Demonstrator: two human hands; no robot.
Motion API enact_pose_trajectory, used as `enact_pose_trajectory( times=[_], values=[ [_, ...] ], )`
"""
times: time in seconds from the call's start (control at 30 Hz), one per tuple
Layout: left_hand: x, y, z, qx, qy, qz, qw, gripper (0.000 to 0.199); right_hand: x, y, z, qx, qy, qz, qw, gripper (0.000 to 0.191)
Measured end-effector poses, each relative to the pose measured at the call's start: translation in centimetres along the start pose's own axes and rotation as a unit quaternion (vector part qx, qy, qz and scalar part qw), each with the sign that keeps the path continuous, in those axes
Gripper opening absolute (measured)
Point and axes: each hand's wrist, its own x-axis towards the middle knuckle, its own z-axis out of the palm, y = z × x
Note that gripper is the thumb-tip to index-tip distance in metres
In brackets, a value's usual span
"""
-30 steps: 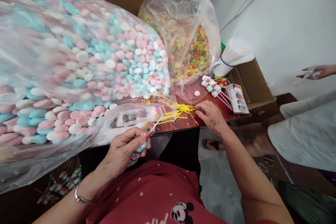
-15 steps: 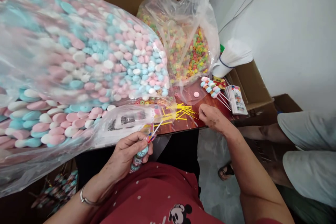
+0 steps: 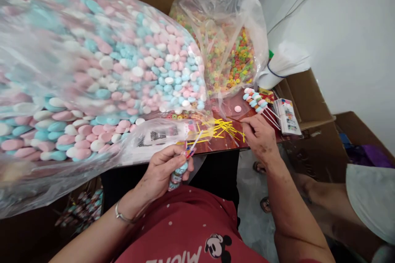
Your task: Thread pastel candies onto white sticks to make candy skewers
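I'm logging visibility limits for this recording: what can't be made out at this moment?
All in the head view:
Right hand: its curled fingers hide what, if anything, it grips.
Wrapped candy stick: partly covered by the left hand; its print is too small to read.
Large candy bag: cut off by the left edge.
Other person: mostly cut off by the right edge.
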Motion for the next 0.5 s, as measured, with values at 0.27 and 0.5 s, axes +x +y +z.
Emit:
enact_pose_trajectory(
  times=[0.27,0.5],
  values=[
    [1.3,-0.4,1.1,-0.037,-0.029,-0.003,0.999,0.025,-1.9,-7.7,5.0,0.291,-0.063,-0.074,0.952,0.02],
    [1.2,-0.4,0.6,-0.031,0.028,-0.001,0.999,0.034,-2.1,-7.5,5.7,0.298,-0.073,-0.062,0.95,0.016]
  ],
)
